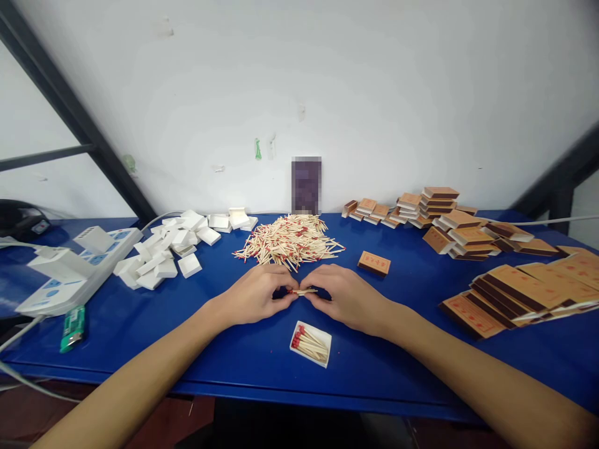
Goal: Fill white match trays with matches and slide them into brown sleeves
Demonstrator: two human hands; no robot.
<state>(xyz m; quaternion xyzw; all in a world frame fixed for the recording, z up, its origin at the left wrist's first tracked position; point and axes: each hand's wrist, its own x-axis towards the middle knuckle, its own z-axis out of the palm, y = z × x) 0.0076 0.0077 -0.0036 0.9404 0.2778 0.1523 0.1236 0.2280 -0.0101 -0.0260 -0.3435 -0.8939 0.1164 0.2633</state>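
Observation:
Between my two hands is a small bunch of matches (306, 291), heads to the left. The fingertips of my left hand (262, 293) pinch the red-head end. My right hand (349, 299) closes its thumb and fingers around the other end. Just beyond my hands lies a large heap of loose matches (287, 240). Nearer to me sits a white matchbox tray (328, 342), partly filled with matches, their red heads to the left. An orange matchbox sleeve (374, 262) lies on the blue table beyond my right hand.
Several white trays (163, 249) are piled at the left, near a white power strip (84, 268) and a green lighter (73, 328). Stacks of orange matchbox sleeves (510, 284) spread along the right. A pixelated dark rectangle (306, 185) stands at the wall behind the heap.

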